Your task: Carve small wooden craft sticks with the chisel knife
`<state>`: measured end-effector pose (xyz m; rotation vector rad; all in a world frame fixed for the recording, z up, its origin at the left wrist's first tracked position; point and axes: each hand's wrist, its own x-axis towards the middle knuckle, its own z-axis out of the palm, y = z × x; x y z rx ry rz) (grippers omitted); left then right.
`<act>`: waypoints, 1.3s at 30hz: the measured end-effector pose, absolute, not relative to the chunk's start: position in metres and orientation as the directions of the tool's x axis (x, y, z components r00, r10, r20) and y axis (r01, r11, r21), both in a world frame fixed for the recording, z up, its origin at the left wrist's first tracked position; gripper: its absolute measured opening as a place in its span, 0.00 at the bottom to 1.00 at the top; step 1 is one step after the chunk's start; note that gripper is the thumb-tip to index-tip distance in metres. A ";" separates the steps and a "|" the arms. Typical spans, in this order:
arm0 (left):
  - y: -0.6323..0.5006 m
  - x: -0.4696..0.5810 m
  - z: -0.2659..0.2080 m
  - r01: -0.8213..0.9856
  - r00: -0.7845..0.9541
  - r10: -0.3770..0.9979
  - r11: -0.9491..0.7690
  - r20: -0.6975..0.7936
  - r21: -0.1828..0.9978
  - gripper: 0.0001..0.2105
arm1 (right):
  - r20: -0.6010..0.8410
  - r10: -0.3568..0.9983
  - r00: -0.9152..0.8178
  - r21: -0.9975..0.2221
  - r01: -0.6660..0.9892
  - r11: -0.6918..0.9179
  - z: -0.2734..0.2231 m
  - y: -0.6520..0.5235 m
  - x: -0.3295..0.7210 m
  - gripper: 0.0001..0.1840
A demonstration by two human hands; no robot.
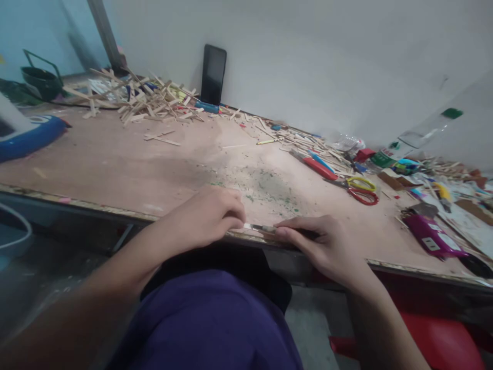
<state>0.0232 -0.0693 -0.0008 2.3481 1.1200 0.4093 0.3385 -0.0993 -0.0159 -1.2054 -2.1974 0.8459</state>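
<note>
My right hand (327, 244) is closed around a slim craft knife (265, 228), whose dark handle shows under the fingers. Its narrow tip points left, low over the table's front edge. My left hand (215, 213) is closed in a pinch close to that tip, thumb against the fingers. A small pale bit shows at the left fingertips, but I cannot make out what it is. Green crumbs (275, 192) and shavings are scattered on the wooden table (127, 164) just beyond both hands.
Thin wooden sticks (154, 100) are heaped at the back left, beside a phone (213, 74) leaning on the wall. To the right lie a red utility knife (320, 168), scissors (362, 195), a purple packet (431, 236) and a clear bottle (419, 136). A red stool (442, 339) stands below.
</note>
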 end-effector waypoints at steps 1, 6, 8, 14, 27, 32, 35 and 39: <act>-0.069 0.023 -0.001 0.635 0.616 0.786 -0.536 0.054 0.557 0.10 | 0.106 0.865 -0.491 -0.719 0.563 0.407 -0.014 -0.098 0.338 0.20; -0.070 0.023 -0.001 0.638 0.612 0.789 -0.532 0.054 0.557 0.10 | 0.091 0.870 -0.485 -0.719 0.572 0.394 -0.014 -0.097 0.338 0.22; -0.070 0.022 -0.002 0.635 0.614 0.787 -0.534 0.055 0.558 0.10 | 0.114 0.869 -0.482 -0.719 0.563 0.407 -0.017 -0.099 0.339 0.20; -0.069 0.021 -0.005 0.612 0.624 0.777 -0.550 0.080 0.568 0.10 | 0.207 0.856 -0.474 -0.698 0.541 0.468 -0.028 -0.102 0.342 0.21; -0.070 0.022 -0.003 0.605 0.615 0.784 -0.540 0.087 0.585 0.12 | 0.035 0.881 -0.472 -0.746 0.574 0.337 -0.011 -0.098 0.337 0.25; -0.070 0.022 -0.003 0.611 0.616 0.784 -0.540 0.080 0.579 0.11 | 0.025 0.883 -0.468 -0.751 0.575 0.326 -0.012 -0.097 0.340 0.23; -0.069 0.022 -0.003 0.612 0.618 0.782 -0.542 0.079 0.575 0.11 | 0.043 0.879 -0.475 -0.756 0.560 0.339 -0.014 -0.097 0.341 0.23; -0.068 0.021 -0.005 0.607 0.626 0.775 -0.551 0.082 0.573 0.11 | 0.100 0.877 -0.470 -0.748 0.546 0.378 -0.018 -0.100 0.341 0.22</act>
